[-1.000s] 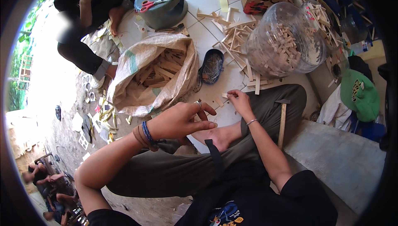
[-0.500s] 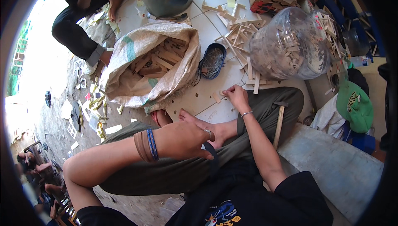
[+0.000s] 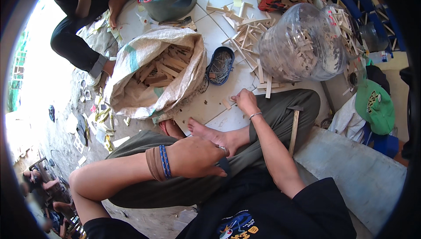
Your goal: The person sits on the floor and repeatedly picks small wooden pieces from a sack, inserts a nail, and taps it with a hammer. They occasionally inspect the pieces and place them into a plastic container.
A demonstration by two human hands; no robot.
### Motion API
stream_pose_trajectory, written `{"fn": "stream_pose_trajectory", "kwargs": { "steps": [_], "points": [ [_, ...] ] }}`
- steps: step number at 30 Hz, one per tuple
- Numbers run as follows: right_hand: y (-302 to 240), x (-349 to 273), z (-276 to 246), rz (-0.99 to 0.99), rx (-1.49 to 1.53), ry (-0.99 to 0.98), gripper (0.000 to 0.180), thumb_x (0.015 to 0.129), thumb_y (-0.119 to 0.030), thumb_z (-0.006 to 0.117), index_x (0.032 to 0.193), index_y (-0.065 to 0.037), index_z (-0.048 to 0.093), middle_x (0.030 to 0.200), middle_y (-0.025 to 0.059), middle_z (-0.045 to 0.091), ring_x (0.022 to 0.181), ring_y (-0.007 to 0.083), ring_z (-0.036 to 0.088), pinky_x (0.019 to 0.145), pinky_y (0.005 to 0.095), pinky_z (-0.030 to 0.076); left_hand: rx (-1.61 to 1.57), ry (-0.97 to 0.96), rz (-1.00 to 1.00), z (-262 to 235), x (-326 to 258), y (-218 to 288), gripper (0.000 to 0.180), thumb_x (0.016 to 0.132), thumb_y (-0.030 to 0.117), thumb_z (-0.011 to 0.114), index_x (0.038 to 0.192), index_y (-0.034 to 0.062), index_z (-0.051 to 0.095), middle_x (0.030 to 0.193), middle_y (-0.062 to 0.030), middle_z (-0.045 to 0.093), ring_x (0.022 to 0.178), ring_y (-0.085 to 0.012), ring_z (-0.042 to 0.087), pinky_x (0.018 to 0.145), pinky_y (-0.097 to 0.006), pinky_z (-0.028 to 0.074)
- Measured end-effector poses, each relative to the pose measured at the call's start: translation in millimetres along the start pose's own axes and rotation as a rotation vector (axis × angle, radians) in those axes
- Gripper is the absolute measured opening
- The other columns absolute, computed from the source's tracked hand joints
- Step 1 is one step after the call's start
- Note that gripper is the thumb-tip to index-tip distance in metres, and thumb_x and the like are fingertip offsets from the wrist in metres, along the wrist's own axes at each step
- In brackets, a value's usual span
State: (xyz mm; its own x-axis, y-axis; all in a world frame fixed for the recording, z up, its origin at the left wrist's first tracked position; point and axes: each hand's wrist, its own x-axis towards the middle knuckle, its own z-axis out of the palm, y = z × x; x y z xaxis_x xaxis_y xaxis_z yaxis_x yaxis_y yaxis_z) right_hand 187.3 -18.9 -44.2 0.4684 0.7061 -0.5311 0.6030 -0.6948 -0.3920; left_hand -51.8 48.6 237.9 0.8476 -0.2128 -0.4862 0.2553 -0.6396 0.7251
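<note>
My left hand (image 3: 197, 156), with a blue and brown band at the wrist, lies on my crossed leg beside my bare foot (image 3: 210, 134). Its fingers curl down over dark cloth, and what is under them is hidden. My right hand (image 3: 245, 102) reaches out to the white tiled floor (image 3: 210, 107), its fingertips pinched on a small wooden piece (image 3: 232, 99). Another short wooden piece (image 3: 226, 104) lies just left of it.
An open sack (image 3: 131, 90) of wood offcuts lies ahead on the left, a dark oval basket (image 3: 219, 66) beside it. A clear plastic jug (image 3: 302, 42) of sticks stands at the right. A wooden handle (image 3: 294, 127) rests on my knee. Another person (image 3: 74, 37) sits at the far left.
My left hand has drawn back from the floor near my right hand to my lap. The view has swung a little; my right hand stays at the same spot on the floor.
</note>
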Motion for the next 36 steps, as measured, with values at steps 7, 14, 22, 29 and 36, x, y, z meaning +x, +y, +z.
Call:
{"fn": "stream_pose_trajectory", "kwargs": {
  "steps": [7,14,22,29,36],
  "points": [
    [-8.6,-3.6,-4.1,0.050,0.031,-0.002,0.038,0.088,-0.033,0.082,0.097,0.003,0.076,0.098,0.0293,0.075,0.101,0.0429,0.073,0.089,0.0486,0.057,-0.202,0.046,0.010,-4.9,12.6,-28.4,0.054,0.101,0.048,0.067,0.129,0.0022,0.067,0.087,-0.0148,0.077,0.083,-0.0340,0.076,0.075,-0.045,0.058],
    [18.0,-11.9,-9.6,0.008,0.356,0.049,0.025,0.093,-0.028,0.075,0.099,-0.004,0.077,0.098,0.0210,0.077,0.099,0.0386,0.074,0.087,0.0465,0.056,-0.175,0.040,-0.143,-23.0,12.5,-34.5,0.057,0.101,0.048,0.066,0.132,0.0000,0.064,0.098,-0.0211,0.078,0.093,-0.0376,0.076,0.084,-0.045,0.058],
    [20.2,-24.9,-3.1,-0.257,0.276,0.165,0.021,0.096,-0.025,0.071,0.109,-0.008,0.071,0.103,0.0164,0.074,0.097,0.0386,0.071,0.085,0.0479,0.055,-0.102,0.102,-0.174,-26.7,0.6,-42.3,0.055,0.102,0.045,0.066,0.132,-0.0008,0.064,0.098,-0.0224,0.077,0.094,-0.0406,0.075,0.087,-0.047,0.057],
    [10.9,-41.0,9.4,-0.384,0.130,0.285,0.021,0.093,-0.025,0.074,0.107,-0.009,0.072,0.098,0.0147,0.070,0.090,0.0355,0.070,0.078,0.0473,0.055,-0.145,0.055,-0.188,-22.7,-3.5,-36.7,0.055,0.101,0.046,0.066,0.130,-0.0004,0.065,0.101,-0.0228,0.077,0.097,-0.0409,0.074,0.089,-0.048,0.056],
    [17.0,-27.0,2.6,-0.221,0.214,0.045,0.030,0.090,-0.030,0.078,0.103,-0.003,0.074,0.094,0.0150,0.076,0.087,0.0303,0.074,0.079,0.0409,0.057,0.034,0.021,-0.151,-6.2,3.8,-29.2,0.061,0.098,0.052,0.067,0.133,0.0018,0.066,0.097,-0.0185,0.078,0.098,-0.0395,0.074,0.089,-0.047,0.057]
  ]
}}
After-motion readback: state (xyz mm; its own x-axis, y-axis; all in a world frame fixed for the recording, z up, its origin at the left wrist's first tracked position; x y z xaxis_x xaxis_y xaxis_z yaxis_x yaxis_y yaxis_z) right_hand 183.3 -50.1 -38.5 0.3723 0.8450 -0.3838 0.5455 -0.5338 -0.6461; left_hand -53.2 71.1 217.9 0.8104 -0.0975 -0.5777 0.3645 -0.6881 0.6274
